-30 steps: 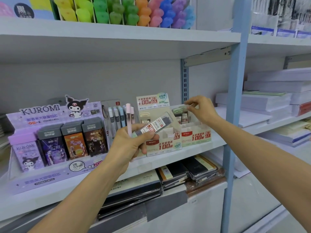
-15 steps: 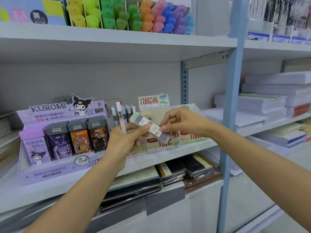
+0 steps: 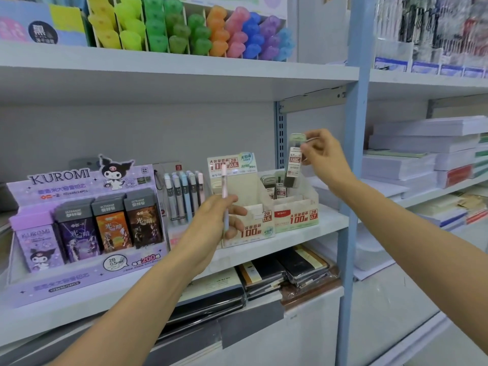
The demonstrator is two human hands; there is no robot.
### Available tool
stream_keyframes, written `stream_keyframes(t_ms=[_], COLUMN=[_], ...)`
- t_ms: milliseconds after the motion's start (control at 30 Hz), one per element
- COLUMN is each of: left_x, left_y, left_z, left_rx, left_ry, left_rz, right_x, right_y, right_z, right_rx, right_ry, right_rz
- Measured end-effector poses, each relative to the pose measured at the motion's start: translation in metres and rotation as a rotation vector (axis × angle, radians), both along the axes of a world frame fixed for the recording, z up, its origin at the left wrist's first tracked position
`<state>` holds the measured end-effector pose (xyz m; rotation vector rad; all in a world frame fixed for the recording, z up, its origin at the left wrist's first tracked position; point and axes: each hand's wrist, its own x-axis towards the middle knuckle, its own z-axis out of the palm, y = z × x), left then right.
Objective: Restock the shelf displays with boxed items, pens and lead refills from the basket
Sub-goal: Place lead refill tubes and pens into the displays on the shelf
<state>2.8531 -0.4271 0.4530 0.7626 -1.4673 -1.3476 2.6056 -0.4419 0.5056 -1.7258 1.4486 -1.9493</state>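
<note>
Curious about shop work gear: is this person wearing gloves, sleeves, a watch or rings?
No. The left hand and right hand are bare: no gloves, no ring showing. The left forearm and right forearm are uncovered to the frame edge, with no sleeve, watch or bracelet in view.

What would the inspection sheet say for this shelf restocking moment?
Surface: white shelf, loaded with display boxes.
Job's things: lead refill case held upright over the 0.7 display box; pen upright in front of the 0.5 display box; basket not in view.
Clutter: nothing seen.
Hands: right hand pinches the lead refill case near its top; left hand grips the pen.
Cables: nothing seen.
Surroundings: Kuromi display and pen rack at left, highlighters above, notebooks below, paper stacks at right.
</note>
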Motion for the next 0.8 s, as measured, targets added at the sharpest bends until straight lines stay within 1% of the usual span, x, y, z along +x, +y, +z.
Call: stream_keyframes(t_ms=[100,267,400,500,667,733,800], left_x=[0.002,0.007,0.010,0.011,0.013,0.015,0.016], left_y=[-0.006,-0.008,-0.008,-0.009,-0.008,-0.008,-0.007], left_z=[-0.008,-0.016,-0.018,-0.019,-0.020,-0.020,-0.020], left_rx=[-0.073,-0.122,-0.146,-0.141,-0.121,-0.124,-0.128], left_ry=[-0.026,-0.073,-0.079,-0.066,-0.062,-0.076,-0.086], left_rz=[0.036,-0.011,-0.057,-0.062,-0.058,-0.054,-0.048], right_x=[-0.013,-0.010,-0.008,-0.006,-0.002,0.003,0.014], right_y=[-0.017,-0.039,-0.050,-0.054,-0.060,-0.054,-0.043], right_z=[-0.004,-0.018,-0.024,-0.025,-0.033,-0.034,-0.032], right_rx=[0.017,0.087,0.168,0.224,0.279,0.222,0.067], right_ry=[0.035,0.072,0.223,0.295,0.428,0.426,0.358], right_rz=[-0.086,-0.066,-0.110,-0.120,-0.261,-0.308,-0.291])
